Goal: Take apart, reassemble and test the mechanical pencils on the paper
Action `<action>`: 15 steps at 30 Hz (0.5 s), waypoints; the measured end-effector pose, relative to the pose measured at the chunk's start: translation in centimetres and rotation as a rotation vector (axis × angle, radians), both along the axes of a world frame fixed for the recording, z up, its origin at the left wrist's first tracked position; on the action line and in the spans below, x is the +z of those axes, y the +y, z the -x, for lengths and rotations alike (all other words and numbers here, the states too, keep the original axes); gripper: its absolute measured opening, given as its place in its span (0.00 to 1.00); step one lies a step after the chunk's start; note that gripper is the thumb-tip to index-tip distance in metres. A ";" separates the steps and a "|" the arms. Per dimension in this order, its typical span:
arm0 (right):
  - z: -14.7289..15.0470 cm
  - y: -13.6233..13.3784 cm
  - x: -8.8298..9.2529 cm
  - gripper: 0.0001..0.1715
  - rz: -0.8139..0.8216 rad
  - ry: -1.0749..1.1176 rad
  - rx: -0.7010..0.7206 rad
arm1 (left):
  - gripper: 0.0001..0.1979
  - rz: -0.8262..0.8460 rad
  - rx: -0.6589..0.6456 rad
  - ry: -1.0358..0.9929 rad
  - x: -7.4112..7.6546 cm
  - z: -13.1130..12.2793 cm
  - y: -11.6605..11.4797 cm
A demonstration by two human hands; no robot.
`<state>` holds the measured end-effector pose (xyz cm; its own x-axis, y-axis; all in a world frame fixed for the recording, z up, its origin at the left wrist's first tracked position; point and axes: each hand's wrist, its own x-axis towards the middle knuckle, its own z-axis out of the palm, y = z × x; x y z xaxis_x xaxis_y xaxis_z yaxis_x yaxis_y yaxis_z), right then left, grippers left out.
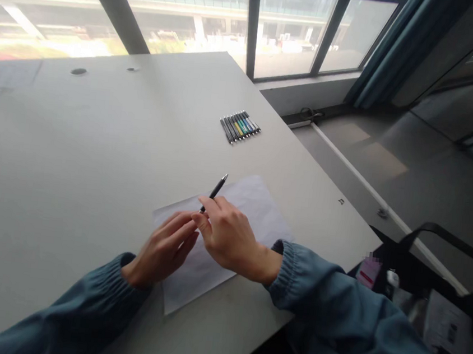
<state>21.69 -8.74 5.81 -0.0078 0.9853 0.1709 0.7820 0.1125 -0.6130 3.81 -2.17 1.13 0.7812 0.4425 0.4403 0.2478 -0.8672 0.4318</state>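
A black pen (217,188) points up and away over a white sheet of paper (258,207) on the grey table (96,145). My right hand (230,238) pinches the pen's lower end between thumb and fingers. My left hand (165,248) rests on the paper's left part, fingers stretched toward the pen's end and touching it near my right fingertips. Whether the left fingers grip the pen is hidden.
A row of several pens (240,126) lies side by side farther back on the table. The table's right edge runs diagonally; beyond it stand a black chair (444,244) and a bag with papers (440,328). Windows line the far side.
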 end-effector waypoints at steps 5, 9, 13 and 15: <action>-0.3 2.1 -0.3 0.18 -0.019 0.061 0.059 | 0.20 -0.067 -0.059 0.124 0.2 0.1 0.0; -0.2 3.7 -0.1 0.17 -0.011 -0.059 0.080 | 0.21 -0.081 -0.043 0.196 -0.6 0.3 0.0; 0.5 4.2 1.4 0.21 -0.012 -0.182 0.146 | 0.22 -0.100 -0.013 0.169 -1.6 0.3 0.2; 0.7 4.9 2.0 0.27 -0.037 -0.155 0.159 | 0.20 -0.111 -0.007 0.178 -1.9 0.3 0.3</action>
